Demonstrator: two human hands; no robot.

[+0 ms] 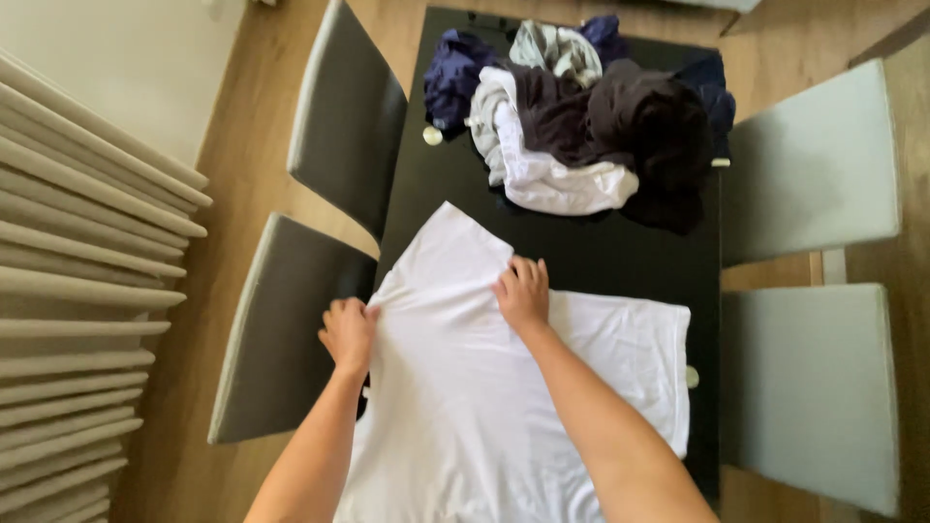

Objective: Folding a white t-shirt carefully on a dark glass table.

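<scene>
Your left hand [347, 331] pinches the soft white cotton shirt [484, 407] at the black table's [620, 261] left edge; right hand [523, 293] presses flat, fingers open. Light, limp; hold at seams.

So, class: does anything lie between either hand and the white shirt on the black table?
Nothing visible does. The left hand grips the white shirt at its left edge, and the right hand presses flat on it. The clothes pile lies apart, farther up the table.

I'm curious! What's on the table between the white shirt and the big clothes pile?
Nothing: the head view shows bare black table between the white shirt and the clothes pile.
</scene>
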